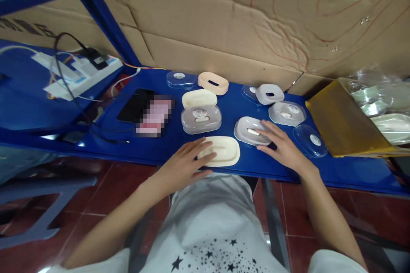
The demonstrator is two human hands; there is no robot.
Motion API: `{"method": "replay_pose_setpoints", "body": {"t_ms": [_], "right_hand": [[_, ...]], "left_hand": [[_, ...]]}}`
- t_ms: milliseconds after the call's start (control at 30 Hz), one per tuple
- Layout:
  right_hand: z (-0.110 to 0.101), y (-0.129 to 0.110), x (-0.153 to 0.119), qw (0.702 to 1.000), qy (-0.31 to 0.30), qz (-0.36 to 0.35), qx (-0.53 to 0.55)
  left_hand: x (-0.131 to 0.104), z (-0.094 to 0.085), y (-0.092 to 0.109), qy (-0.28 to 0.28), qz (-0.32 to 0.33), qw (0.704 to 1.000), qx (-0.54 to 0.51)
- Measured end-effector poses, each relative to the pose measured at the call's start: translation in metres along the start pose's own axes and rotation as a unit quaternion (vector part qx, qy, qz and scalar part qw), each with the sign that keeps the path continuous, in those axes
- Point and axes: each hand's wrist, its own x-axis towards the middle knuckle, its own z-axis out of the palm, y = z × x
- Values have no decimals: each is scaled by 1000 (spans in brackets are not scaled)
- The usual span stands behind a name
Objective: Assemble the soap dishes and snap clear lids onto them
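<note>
My left hand (195,160) lies with its fingers spread over the left end of a cream oval plastic dish (226,151) at the table's front edge. To the right, my right hand (282,143) has its fingers apart at the right end of a grey-white oval dish (250,126) with a small white piece in it. Whether the fingertips press on it I cannot tell. Behind my left hand sits a clear-covered box (201,120), and a cream dish (198,98) touches its back. Beyond my right hand are another clear-covered box (287,114) and a clear lid (310,141).
At the back stand a peach ring-shaped part (213,83), a clear lid (181,80), a grey ring-shaped part (269,94) and another lid (248,94). A carton (342,123) with plastic-wrapped pieces is at right. Left lie a black phone (134,104), cables and a power strip (85,77).
</note>
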Motion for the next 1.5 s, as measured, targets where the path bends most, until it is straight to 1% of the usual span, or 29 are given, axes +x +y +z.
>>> {"method": "replay_pose_setpoints", "body": {"t_ms": [67, 167, 267, 333, 367, 400, 467, 533, 567, 600, 700, 767, 867, 933, 1000, 1067, 1133, 1167, 1267, 1367, 1433, 1500], "right_hand": [[11, 6, -16, 1000, 9, -3, 9], [28, 3, -19, 999, 41, 0, -5], [35, -15, -9, 997, 59, 2, -43], [36, -33, -4, 995, 80, 12, -63], [35, -42, -4, 994, 84, 6, -63], [34, -51, -4, 995, 76, -12, -58], [33, -65, -9, 996, 36, -73, -40], [31, -70, -15, 992, 9, -118, -37], [31, -69, -17, 992, 14, -117, -44], [30, -65, -19, 993, 29, -102, -57], [27, -45, -16, 990, 83, -14, -114], [26, -30, -11, 988, 84, 20, -130], [23, -18, -3, 995, 55, 14, -87], [21, -16, 0, 996, 62, 11, -62], [18, -18, 2, 997, 66, 2, -51], [15, -18, 5, 998, 50, -18, -29], [12, -13, 11, 999, 43, -33, 2], [10, -9, 15, 998, 54, -34, 10], [5, 10, 29, 994, 103, -15, -18], [1, 25, 43, 991, 108, 15, -81], [-1, 26, 46, 989, 109, 30, -98], [0, 19, 39, 990, 112, 31, -84]], "left_hand": [[0, 9, 5, -1, 9, 1000, 1], [9, 16, 9, 6, 18, 1000, -10], [19, 18, 15, -3, 24, 1000, -13], [23, 19, 20, -4, 26, 999, -20], [24, 20, 22, 1, 26, 999, -27], [25, 21, 25, 8, 27, 999, -34], [26, 22, 28, 19, 30, 998, -43], [26, 23, 29, 25, 36, 998, -35], [26, 23, 28, 26, 39, 998, -30], [25, 23, 27, 27, 41, 998, -26], [19, 22, 23, 31, 32, 999, -30], [14, 21, 21, 26, 14, 999, -31], [10, 21, 20, 11, -16, 1000, -23], [10, 22, 19, 3, -24, 1000, -14], [13, 23, 20, 1, -17, 1000, -5], [17, 23, 20, 2, -4, 1000, -2], [19, 23, 20, 13, 6, 1000, -12], [20, 23, 21, 22, 9, 1000, -20], [21, 21, 21, 52, 16, 998, -41], [26, 17, 20, 66, 27, 996, -44], [30, 14, 21, 79, 29, 995, -45], [33, 13, 22, 92, 22, 994, -51]]}}
